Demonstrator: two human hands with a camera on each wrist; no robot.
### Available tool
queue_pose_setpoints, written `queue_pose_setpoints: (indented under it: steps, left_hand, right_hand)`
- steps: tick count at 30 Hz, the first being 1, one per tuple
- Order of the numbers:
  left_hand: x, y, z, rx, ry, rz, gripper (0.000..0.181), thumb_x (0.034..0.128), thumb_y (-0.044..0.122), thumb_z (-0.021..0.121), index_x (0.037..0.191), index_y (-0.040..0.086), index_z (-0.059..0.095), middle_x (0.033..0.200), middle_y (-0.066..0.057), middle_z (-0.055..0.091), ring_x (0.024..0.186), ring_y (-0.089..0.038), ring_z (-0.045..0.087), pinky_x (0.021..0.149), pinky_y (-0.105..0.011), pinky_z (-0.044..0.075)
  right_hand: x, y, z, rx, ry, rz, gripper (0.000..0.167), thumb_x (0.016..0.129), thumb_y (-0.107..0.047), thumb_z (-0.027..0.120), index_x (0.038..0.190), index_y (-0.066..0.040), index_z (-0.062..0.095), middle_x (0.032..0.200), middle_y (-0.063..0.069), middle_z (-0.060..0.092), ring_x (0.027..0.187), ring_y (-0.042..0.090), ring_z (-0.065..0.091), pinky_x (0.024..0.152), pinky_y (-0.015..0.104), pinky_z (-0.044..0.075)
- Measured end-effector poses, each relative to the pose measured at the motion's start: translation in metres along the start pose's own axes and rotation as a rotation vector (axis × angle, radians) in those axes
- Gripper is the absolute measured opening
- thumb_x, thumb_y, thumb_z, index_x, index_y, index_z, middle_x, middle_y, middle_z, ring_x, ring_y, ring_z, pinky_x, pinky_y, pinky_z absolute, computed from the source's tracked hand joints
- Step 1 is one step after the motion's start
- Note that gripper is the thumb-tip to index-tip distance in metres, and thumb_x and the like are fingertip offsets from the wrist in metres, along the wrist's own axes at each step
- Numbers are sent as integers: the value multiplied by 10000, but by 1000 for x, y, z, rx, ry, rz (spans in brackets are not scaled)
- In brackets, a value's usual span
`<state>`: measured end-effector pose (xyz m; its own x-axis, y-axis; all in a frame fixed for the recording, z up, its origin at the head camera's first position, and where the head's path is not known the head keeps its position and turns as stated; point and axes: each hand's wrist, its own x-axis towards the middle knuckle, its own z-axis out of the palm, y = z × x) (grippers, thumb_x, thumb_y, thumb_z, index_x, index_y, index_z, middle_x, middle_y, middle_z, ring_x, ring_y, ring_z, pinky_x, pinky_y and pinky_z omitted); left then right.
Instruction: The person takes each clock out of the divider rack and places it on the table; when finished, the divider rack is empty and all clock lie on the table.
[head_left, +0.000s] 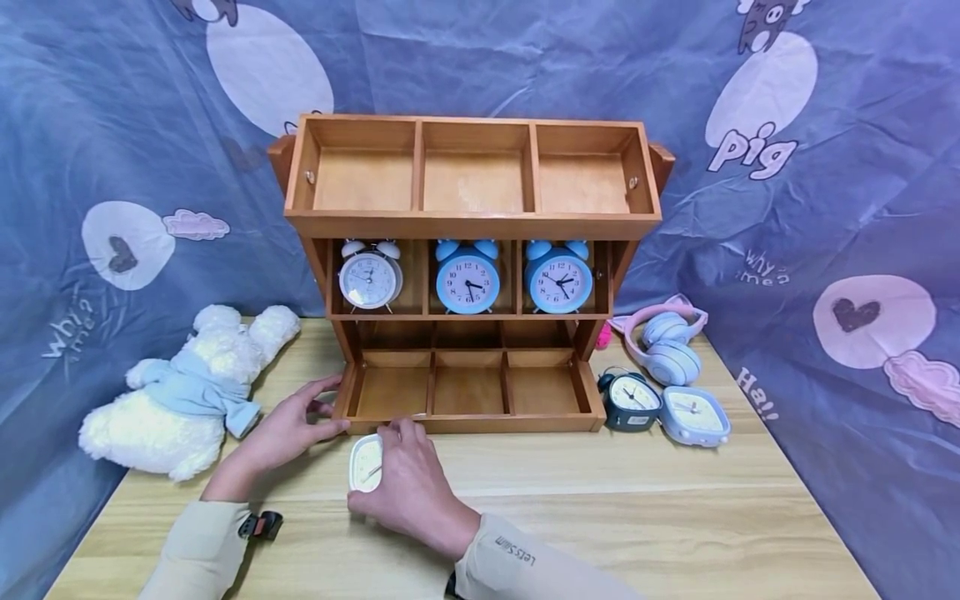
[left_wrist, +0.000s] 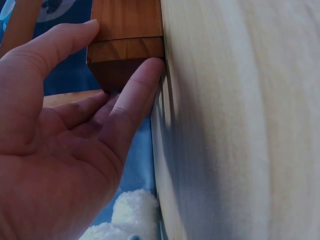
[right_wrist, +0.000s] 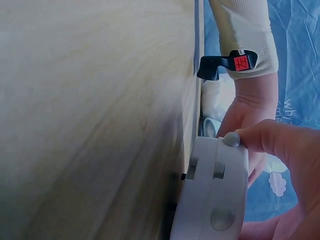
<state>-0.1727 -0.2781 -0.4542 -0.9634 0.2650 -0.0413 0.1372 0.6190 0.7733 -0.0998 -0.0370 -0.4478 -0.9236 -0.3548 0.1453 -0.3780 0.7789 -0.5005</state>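
Observation:
My left hand [head_left: 288,429] touches the lower left corner of the wooden shelf [head_left: 480,425]. In the left wrist view its nearly straight fingers [left_wrist: 135,95] rest against the wooden end [left_wrist: 125,47]. My right hand [head_left: 412,479] grips a small white clock [head_left: 365,463], face up, just in front of the shelf's lower left part; the hand covers its right side. In the right wrist view the clock's white casing [right_wrist: 212,195] shows side-on, with fingers [right_wrist: 270,137] at its corner. Across the middle row stand a white twin-bell clock [head_left: 370,280] and two blue ones [head_left: 468,283].
A white plush toy [head_left: 180,392] in light blue lies on the left. Right of the shelf are a dark green clock [head_left: 632,402], a light blue clock [head_left: 695,416] and headphones [head_left: 670,350]. The shelf's top and bottom rows hold nothing.

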Motion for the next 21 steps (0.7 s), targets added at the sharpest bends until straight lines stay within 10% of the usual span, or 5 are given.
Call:
queue_pose_setpoints:
  steps: [21]
  left_hand:
    - [1,0,0,11,-4,0,837,1033,265,835,1697,-9,405,1549,-270,619,1242,-344,700,772,-279,568]
  right_hand:
    - [1,5,-5,-44,-56,8,896,824,-596,917,1456,-16,660,1398,97,656,1261,231,605,1096,318,569]
